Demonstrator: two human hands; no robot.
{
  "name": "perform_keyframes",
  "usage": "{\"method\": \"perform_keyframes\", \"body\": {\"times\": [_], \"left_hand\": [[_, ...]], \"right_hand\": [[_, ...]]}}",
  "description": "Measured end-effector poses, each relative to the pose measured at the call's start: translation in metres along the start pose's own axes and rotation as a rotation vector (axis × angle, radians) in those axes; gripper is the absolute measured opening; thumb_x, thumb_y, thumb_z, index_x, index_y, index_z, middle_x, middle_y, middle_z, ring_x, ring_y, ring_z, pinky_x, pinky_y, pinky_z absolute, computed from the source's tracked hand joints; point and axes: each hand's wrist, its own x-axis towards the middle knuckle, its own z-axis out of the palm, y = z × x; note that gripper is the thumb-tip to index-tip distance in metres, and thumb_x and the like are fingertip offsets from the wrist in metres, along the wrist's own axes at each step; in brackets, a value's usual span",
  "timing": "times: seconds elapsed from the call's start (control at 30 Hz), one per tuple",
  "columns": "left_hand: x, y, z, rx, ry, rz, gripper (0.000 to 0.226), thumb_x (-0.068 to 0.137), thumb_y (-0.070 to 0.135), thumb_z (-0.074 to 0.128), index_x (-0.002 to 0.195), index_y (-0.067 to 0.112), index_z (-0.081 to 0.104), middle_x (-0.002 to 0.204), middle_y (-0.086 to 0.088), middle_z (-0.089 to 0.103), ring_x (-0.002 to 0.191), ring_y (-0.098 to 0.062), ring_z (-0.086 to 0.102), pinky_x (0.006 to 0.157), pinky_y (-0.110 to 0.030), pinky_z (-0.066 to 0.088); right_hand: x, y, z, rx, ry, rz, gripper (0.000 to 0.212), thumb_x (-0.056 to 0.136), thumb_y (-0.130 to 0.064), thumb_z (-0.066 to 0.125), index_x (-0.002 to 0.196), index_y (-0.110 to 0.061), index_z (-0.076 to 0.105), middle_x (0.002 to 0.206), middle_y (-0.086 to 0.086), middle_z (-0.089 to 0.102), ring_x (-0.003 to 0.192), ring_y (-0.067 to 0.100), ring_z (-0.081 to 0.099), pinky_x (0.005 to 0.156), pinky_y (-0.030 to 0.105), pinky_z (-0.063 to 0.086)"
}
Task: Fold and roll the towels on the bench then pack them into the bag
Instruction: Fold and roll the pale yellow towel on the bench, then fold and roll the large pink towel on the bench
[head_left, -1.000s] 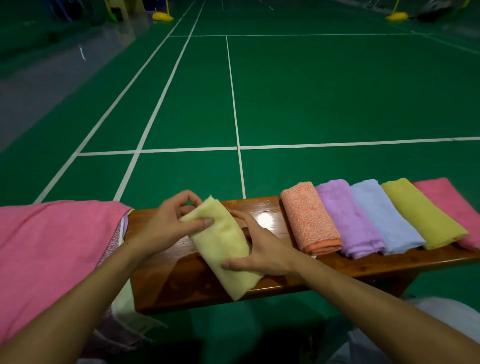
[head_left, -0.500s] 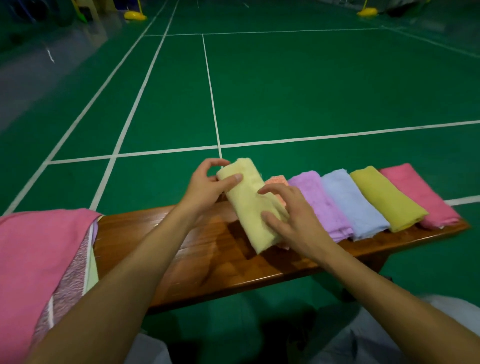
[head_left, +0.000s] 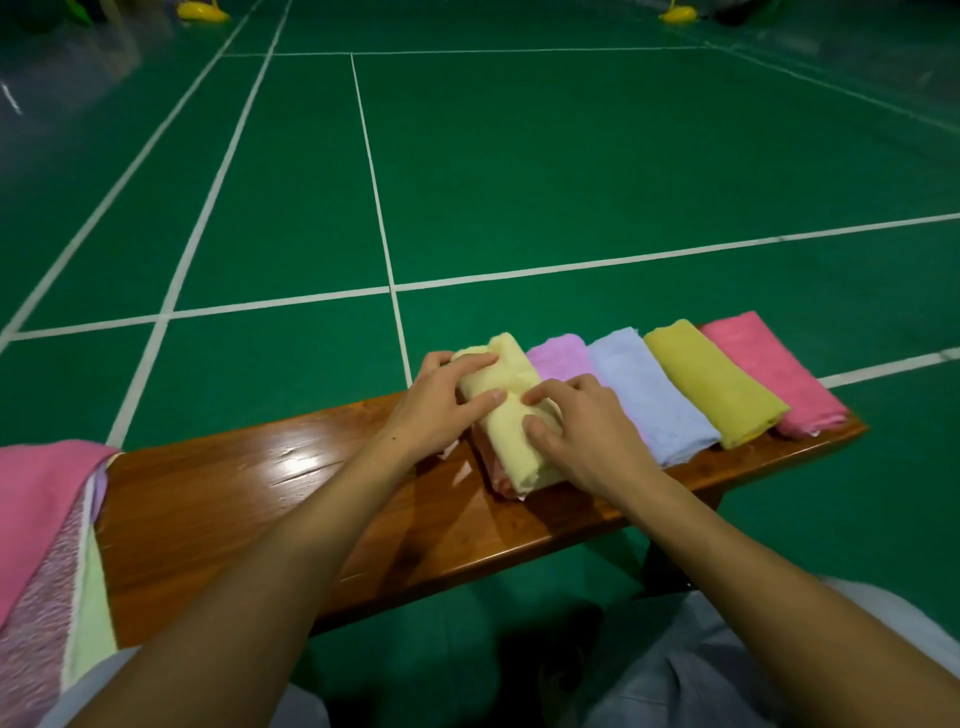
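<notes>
A pale yellow rolled towel (head_left: 511, 452) lies on top of the orange towel (head_left: 489, 467), at the left end of a row on the wooden bench (head_left: 260, 493). My left hand (head_left: 441, 397) grips the roll's far end between thumb and forefinger. Fingertips of my right hand (head_left: 587, 436) press down on its middle from the right. Beside it lie purple (head_left: 558, 356), light blue (head_left: 649, 395), mustard (head_left: 711, 384) and pink (head_left: 769, 369) rolled towels, side by side. No bag is in view.
A pile of unfolded towels, pink on top (head_left: 36, 509), hangs over the bench's left end. Bare polished wood lies between the pile and the rolls. Green court floor with white lines (head_left: 395, 291) stretches beyond. My knees are below the bench's near edge.
Both hands carried the pale yellow roll from the bench's middle to the right and set it down onto the orange towel, which it now mostly covers.
</notes>
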Motion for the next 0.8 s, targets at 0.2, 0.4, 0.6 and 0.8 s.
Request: {"method": "perform_keyframes", "body": {"times": [0.2,0.4,0.6,0.8], "left_hand": [[-0.021,-0.007,-0.040,0.079,0.071,0.039,0.038,0.098,0.049,0.069,0.132,0.034,0.063,0.140,0.008,0.043,0.081,0.001,0.068,0.079,-0.032,0.063],[-0.081,-0.032,-0.111,0.303,0.088,0.032,0.018,0.100,0.049,0.066,0.113,0.037,0.069,0.112,0.022,0.065,0.085,-0.003,0.067,0.082,-0.044,0.059],[-0.152,-0.076,-0.177,0.318,0.189,-0.139,0.026,0.089,0.061,0.062,0.104,0.041,0.070,0.095,0.029,0.071,0.078,0.004,0.067,0.077,-0.037,0.060],[-0.231,-0.125,-0.229,0.427,0.261,-0.330,0.005,0.098,0.044,0.071,0.098,0.039,0.070,0.097,0.022,0.072,0.080,0.004,0.064,0.071,-0.032,0.056]], "right_hand": [[0.002,-0.027,-0.004,-0.188,0.212,-0.135,0.033,0.098,-0.043,0.059,0.122,-0.023,0.068,0.125,0.005,0.061,0.113,0.027,0.050,0.090,0.042,0.048],[0.004,-0.077,0.017,-0.034,0.219,-0.314,0.020,0.098,-0.040,0.056,0.105,-0.025,0.068,0.106,-0.005,0.068,0.104,0.023,0.053,0.082,0.041,0.050],[0.001,-0.147,0.065,0.188,0.000,-0.396,0.024,0.097,-0.046,0.055,0.108,-0.028,0.067,0.103,-0.012,0.071,0.098,0.011,0.063,0.085,0.041,0.057],[-0.014,-0.235,0.116,0.339,-0.156,-0.483,0.013,0.094,-0.041,0.061,0.102,-0.032,0.067,0.092,-0.020,0.067,0.088,0.004,0.064,0.080,0.039,0.057]]}}
